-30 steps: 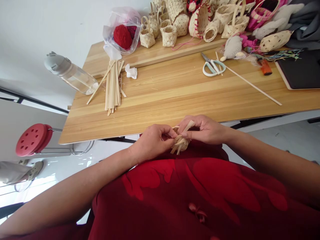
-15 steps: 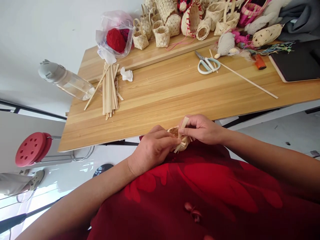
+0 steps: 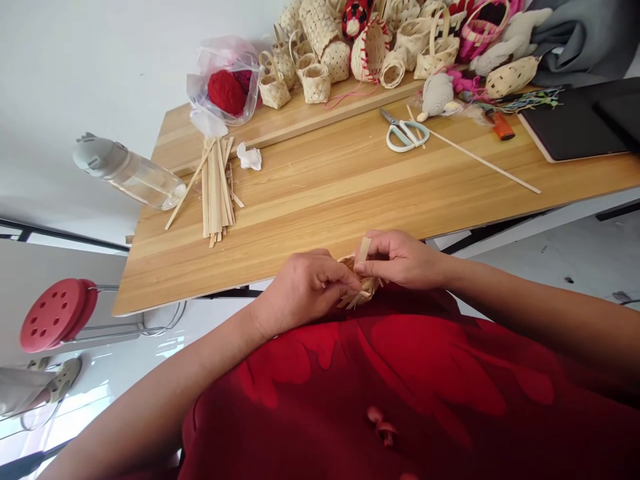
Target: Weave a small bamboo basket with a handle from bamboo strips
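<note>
A small woven basket point(image 3: 371, 288) of pale wood strips sits between my hands at the table's front edge, close above my lap. Loose strip ends stick out around it, and my fingers hide much of its body. My left hand point(image 3: 313, 283) is closed on the basket's near left side, thumb and forefinger pinching by the strip ends. From the right, my right hand point(image 3: 403, 260) pinches a flat wood strip point(image 3: 365, 249) that stands up from the basket's rim.
On the table point(image 3: 300, 220) lie a bundle of wood strips point(image 3: 216, 190), a water bottle point(image 3: 135, 177), scissors point(image 3: 406, 133) and a long thin strip point(image 3: 485, 161). Finished baskets point(image 3: 316, 83) and bagged red yarn point(image 3: 227, 93) line the back. A red stool point(image 3: 53, 315) stands left.
My left hand has shifted slightly, its fingers more bent at the basket's strip ends. My right hand still pinches the upright strip. The whole view has tilted a little.
</note>
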Demonstrator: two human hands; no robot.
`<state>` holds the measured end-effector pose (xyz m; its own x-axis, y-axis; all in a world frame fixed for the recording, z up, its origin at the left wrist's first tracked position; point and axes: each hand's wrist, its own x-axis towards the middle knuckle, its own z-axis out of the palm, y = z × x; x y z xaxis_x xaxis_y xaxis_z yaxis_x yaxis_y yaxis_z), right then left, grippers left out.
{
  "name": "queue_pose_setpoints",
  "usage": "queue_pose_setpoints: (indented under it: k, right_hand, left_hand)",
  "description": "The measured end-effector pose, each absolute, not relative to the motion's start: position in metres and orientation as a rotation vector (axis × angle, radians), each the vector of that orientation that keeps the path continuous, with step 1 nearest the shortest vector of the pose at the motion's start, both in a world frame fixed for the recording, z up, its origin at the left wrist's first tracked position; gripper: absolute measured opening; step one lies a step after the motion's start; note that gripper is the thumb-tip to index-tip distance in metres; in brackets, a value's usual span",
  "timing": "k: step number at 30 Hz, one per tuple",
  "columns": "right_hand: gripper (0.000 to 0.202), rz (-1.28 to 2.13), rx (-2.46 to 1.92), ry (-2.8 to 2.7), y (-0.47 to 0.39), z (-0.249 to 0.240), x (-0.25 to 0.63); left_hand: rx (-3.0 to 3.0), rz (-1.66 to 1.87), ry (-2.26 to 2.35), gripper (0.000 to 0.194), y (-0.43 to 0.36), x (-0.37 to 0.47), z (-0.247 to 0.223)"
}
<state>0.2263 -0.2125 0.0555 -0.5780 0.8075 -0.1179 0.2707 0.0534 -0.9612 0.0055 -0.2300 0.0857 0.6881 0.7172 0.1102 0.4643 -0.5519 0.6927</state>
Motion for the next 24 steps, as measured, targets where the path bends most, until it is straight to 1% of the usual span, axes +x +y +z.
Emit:
queue_pose_setpoints:
  k: [2,5,9,15,21,24]
  right_hand:
    - [0.018,1.546,-1.053,-1.885,-0.212,0.058,0.226]
    - [0.018,1.565,-1.086,-1.852,-0.21,0.056,0.226]
    - [0.022,1.667,-1.137,-1.731,-0.208,0.048,0.226]
    - [0.024,1.777,-1.158,-1.618,-0.205,0.045,0.226]
    - [0.025,1.734,-1.147,-1.705,-0.204,0.044,0.223]
    - [0.022,1.712,-1.16,-1.766,-0.203,0.042,0.224]
  left_hand:
    - [2.184,0.384,0.956,0.016,-0.226,0.009,0.091]
    - [2.148,0.287,0.971,0.016,-0.221,0.013,0.095]
    - [2.199,0.302,0.969,0.016,-0.218,0.015,0.093]
    - [2.365,0.305,0.776,0.029,-0.216,0.008,0.097]
    - [2.099,0.183,0.8,0.019,-0.203,0.012,0.097]
    - [2.065,0.12,0.818,0.017,-0.199,0.017,0.096]
